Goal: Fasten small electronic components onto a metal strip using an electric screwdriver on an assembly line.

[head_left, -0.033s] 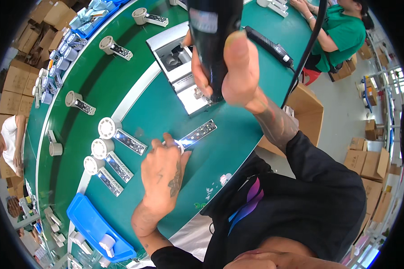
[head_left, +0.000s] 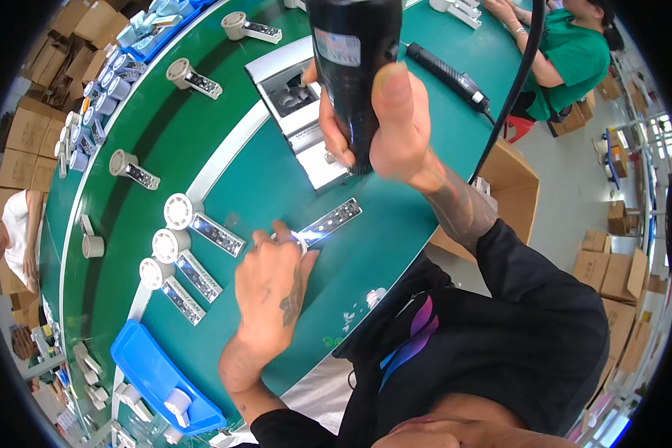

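Bright light filled the middle of the frame, with bluish-white glare on the circuit board at centre. A dark curved shadow crossed the green conveyor belt at upper left. Fisheye distortion bowed the worktop, black corners ringed the round view, and cardboard boxes at far right looked soft.

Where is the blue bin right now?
In the head view, the blue bin is at the lower left, just below three white round-headed devices and down and left of the person's left hand.
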A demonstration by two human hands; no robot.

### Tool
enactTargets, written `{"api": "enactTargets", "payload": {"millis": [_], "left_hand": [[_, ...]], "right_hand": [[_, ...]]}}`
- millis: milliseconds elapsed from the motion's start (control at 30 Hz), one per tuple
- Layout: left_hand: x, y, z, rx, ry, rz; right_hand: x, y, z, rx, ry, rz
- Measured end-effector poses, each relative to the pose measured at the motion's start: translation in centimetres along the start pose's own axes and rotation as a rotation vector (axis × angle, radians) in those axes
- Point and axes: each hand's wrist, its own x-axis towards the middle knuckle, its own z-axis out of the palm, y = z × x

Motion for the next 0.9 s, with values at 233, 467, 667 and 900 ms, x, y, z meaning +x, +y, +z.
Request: {"api": "enactTargets", "payload": {"millis": [233, 467, 667, 900], "left_hand": [[0.5, 0.3, -0.2, -0.008, -0.041, -0.008], [0.2, -0.5, -0.1, 0.000, 0.014, 0.110], [0.1, -0.6, 0.0, 0.001, 0.034, 0.119], [-0.1, -0.5, 0.0, -0.041, -0.052, 0.004]], "right_hand": [[-1.7, -0.1, 4.1, 0.309, -0.039, 0.087], [-1.4, 1.5, 6.2, 0.431, -0.133, 0.013], [-1.8, 2.0, 6.4, 0.465, -0.135, 0.037], [-2.2, 3.3, 7.8, 0.651, -0.154, -0.105]]}}
